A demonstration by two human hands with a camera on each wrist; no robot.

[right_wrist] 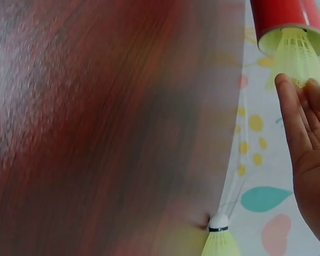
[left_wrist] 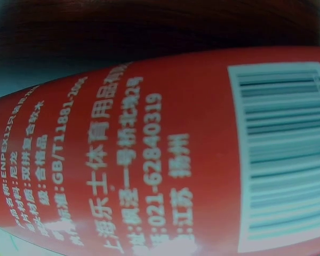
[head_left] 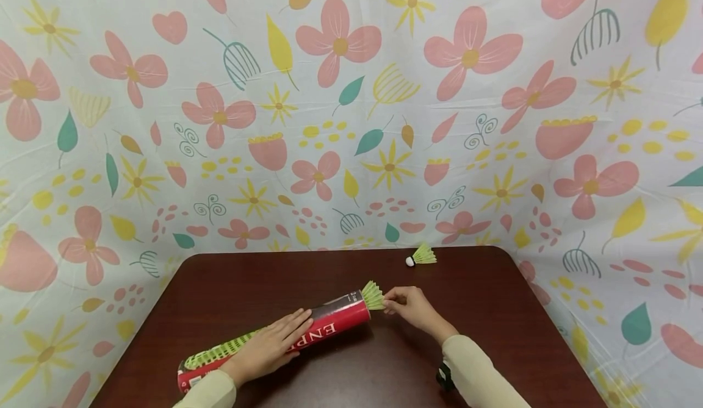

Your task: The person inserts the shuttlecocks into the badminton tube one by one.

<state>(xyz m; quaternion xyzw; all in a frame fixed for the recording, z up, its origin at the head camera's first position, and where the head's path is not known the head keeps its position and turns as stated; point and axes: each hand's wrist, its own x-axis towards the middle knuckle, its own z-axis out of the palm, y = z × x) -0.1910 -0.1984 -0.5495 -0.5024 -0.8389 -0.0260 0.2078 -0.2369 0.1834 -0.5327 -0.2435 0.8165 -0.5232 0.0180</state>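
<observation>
A red and black shuttlecock tube (head_left: 343,319) lies slanted on the table, its open end toward the right. Through its clear side, a stack of yellow-green shuttlecocks (head_left: 216,352) shows. My left hand (head_left: 269,342) rests across the tube's middle with fingers straight. At the open end, a yellow shuttlecock (head_left: 373,296) sticks out skirt first, its cork hidden inside the tube. My right hand (head_left: 413,307) pinches the skirt's edge between thumb and fingertips. In the right wrist view, the fingertips meet the shuttlecock's skirt (right_wrist: 297,56) just below the tube's rim. The left wrist view shows the tube's printed red side (left_wrist: 202,149).
Another yellow shuttlecock (head_left: 423,255) with a white cork lies on its side near the table's back edge. The dark brown table (head_left: 285,274) has rounded back corners. Behind it hangs a flower-patterned cloth (head_left: 351,121).
</observation>
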